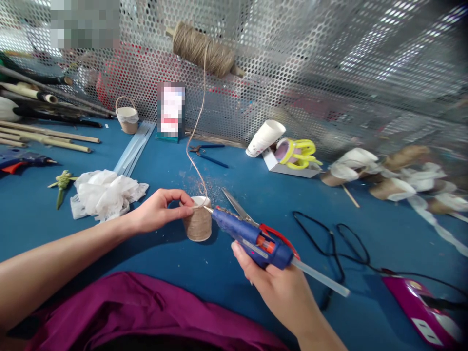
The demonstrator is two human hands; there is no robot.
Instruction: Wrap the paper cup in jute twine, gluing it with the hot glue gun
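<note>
My left hand (166, 209) pinches the upper left rim of a small paper cup (198, 226) wrapped in brown twine. In my right hand (280, 285) is a blue hot glue gun (248, 234), a clear glue stick (321, 276) poking out of its back. Its nozzle points left and meets the cup near the rim; whether glue is on it is too small to tell. A strand of twine (196, 161) runs from the cup's rim up to a spool (203, 50). Scissors (239, 205) with red handles lie partly hidden behind the glue gun.
Pliers (210, 152) lie behind the cup. White lace (106, 194) is heaped at left, near a second glue gun (24, 161). Stacked paper cups (265, 138) and yellow-handled scissors (298, 153) are at back right. A black cord (331, 234) loops near a purple power strip (413, 309).
</note>
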